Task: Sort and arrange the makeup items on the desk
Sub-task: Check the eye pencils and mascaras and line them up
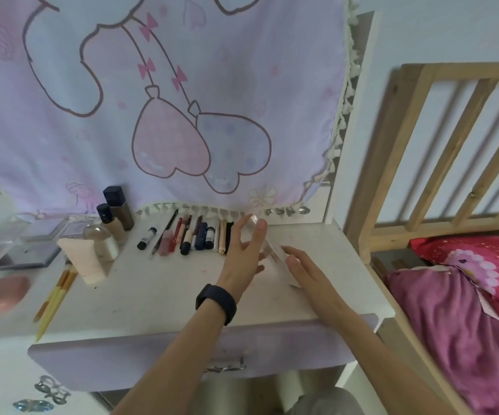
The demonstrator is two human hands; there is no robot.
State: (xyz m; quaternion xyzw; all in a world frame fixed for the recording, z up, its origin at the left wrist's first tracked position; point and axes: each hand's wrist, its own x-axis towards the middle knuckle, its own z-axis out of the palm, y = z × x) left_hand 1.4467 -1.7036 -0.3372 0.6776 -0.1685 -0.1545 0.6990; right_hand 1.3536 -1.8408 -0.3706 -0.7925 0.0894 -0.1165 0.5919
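Head view: a slim white box point(275, 253), long and flat-sided with a clear, glossy far end, is held tilted between both hands over the worktop's point(158, 292) three o'clock side. The left hand point(242, 253) grips the far end, thumb and fingers clamped on the clear tip; a matte black wristband point(217, 304) circles that wrist. The right hand point(308, 271) lies at the box's five o'clock, its fingers straight and together, flat against the near end. At the box's nine o'clock a close row of slender pencils and tubes point(194, 235) lies parallel, ends toward twelve. Farther toward nine stand two dark-capped glass bottles point(116, 214), a soft cream squeeze tube point(83, 259), square grey palettes point(29, 250), a rounded pink case point(1, 293) and thin yellow-handled brushes point(53, 295). A lilac printed cloth point(182, 85) with a tasselled hem hangs at twelve; a slatted wooden bed frame point(451, 130) stands at three.
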